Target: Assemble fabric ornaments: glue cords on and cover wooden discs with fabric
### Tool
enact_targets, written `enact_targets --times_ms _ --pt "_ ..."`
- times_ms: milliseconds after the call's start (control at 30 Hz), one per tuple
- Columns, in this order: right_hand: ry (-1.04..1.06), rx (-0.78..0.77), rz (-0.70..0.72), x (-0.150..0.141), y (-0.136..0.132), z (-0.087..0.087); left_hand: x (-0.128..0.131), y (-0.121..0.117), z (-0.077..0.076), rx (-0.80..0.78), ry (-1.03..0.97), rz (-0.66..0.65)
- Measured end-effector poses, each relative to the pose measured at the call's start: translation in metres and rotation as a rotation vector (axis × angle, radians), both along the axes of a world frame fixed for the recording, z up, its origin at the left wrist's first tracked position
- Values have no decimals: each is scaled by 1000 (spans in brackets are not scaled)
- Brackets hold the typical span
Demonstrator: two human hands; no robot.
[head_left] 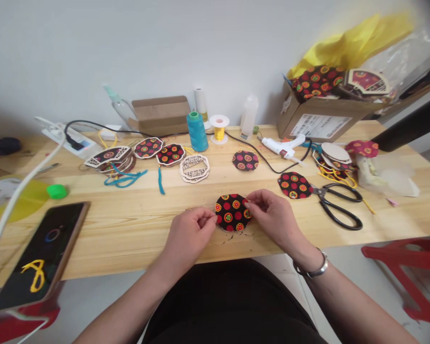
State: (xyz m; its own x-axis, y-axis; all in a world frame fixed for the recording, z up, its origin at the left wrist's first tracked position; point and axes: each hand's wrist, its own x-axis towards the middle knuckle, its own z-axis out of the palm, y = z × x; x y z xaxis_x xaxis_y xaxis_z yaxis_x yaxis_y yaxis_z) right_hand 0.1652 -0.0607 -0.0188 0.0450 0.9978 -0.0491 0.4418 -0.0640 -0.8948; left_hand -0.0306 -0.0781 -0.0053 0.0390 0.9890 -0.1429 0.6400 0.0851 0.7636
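Between my two hands, a round black fabric piece (232, 212) with red and yellow flower dots is held just over the table's front part. My left hand (195, 229) pinches its left edge. At its upper right edge, the thumb and fingers of my right hand (272, 212) close on it. Dark scraps lie on the wood below. To the right, a similar round fabric piece (294, 185) touches the blades of black-handled scissors (338, 203). Farther back lies a maroon dotted fabric round (245, 161), with a pale cut-out wooden lattice plate (195, 168) to its left.
A white glue gun (283, 147) with a black cord lies behind. Teal thread (197, 131) and a yellow spool (219, 131) stand near the wall. A filled cardboard box (315, 119) is at back right. A phone (43, 253) rests at left; a red stool (412, 263) is at right.
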Motion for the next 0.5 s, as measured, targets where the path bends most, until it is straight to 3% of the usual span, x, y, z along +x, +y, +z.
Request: enact_targets --times_ms 500 --pt "-65 57 16 0 -3 -3 1 1 -2 63 87 -45"
